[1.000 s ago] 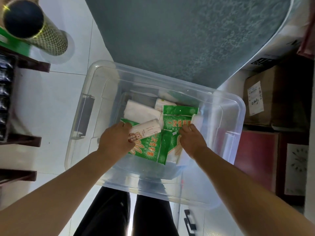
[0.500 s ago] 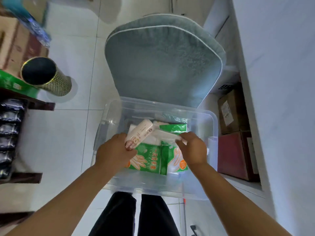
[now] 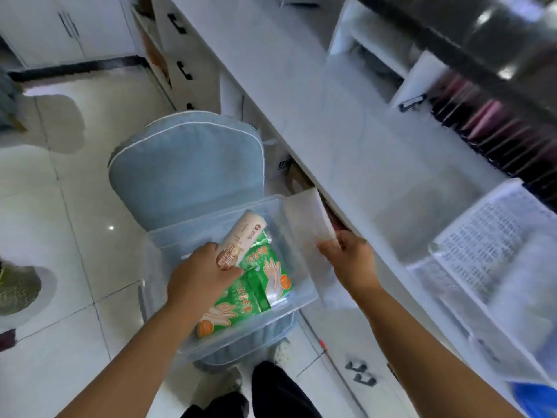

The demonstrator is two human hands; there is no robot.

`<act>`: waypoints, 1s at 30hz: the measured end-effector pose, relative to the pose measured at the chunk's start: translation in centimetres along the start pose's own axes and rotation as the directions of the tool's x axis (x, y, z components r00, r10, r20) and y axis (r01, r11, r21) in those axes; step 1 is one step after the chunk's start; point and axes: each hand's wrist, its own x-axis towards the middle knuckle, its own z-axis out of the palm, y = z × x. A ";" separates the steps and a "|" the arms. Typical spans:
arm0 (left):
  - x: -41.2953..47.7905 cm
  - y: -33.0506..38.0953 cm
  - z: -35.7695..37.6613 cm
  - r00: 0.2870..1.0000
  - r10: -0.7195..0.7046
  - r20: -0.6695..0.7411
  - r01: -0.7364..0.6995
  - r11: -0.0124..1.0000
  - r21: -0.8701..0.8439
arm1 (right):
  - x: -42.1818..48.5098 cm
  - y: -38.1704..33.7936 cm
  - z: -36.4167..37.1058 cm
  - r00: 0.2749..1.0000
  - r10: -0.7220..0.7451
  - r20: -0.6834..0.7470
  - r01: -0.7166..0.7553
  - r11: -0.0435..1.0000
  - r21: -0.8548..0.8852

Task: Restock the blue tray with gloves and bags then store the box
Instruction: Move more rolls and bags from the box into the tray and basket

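Note:
A clear plastic box [image 3: 168, 245] rests on a blue-grey chair cushion [image 3: 184, 167]. My left hand [image 3: 202, 276] is over the box, closed on a white roll of bags [image 3: 241, 236] and a green glove packet [image 3: 220, 309]. Another green glove packet [image 3: 271, 267] lies in the box beside it. My right hand [image 3: 349, 260] is lifted above the box's right edge, pinching a flat white pack of bags [image 3: 307, 218]. A blue tray [image 3: 536, 399] shows only as a corner at the bottom right.
A white counter [image 3: 346, 122] runs along the right, with a clear printed sheet holder [image 3: 488, 245] and a dark slotted rack [image 3: 497, 128] on it. White cabinets with black handles [image 3: 184, 70] stand behind. A shoe [image 3: 18, 291] sits on the tiled floor at left.
The view has swung up and to the right toward the counter. My right hand has lifted a white pack out of the box; my left hand has raised the roll and a green packet.

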 end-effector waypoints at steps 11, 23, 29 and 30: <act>-3.9 17.5 4.7 0.869 0.479 0.127 -0.474 0.878 -0.072 | -9.8 7.0 -17.4 0.896 0.152 -0.417 -0.182 0.983 -0.033; -13.2 31.9 12.1 0.646 0.716 0.265 -0.729 0.682 -0.064 | -18.0 20.8 -34.7 0.785 0.302 -0.540 -0.405 0.911 -0.080; -16.8 37.9 15.8 0.638 0.712 0.294 -0.753 0.656 0.043 | -15.3 27.5 -42.7 0.872 0.311 -0.378 -0.441 0.835 -0.330; -17.3 38.8 16.5 0.639 0.707 0.304 -0.753 0.655 0.059 | -14.6 28.5 -43.1 0.886 0.314 -0.341 -0.432 0.826 -0.362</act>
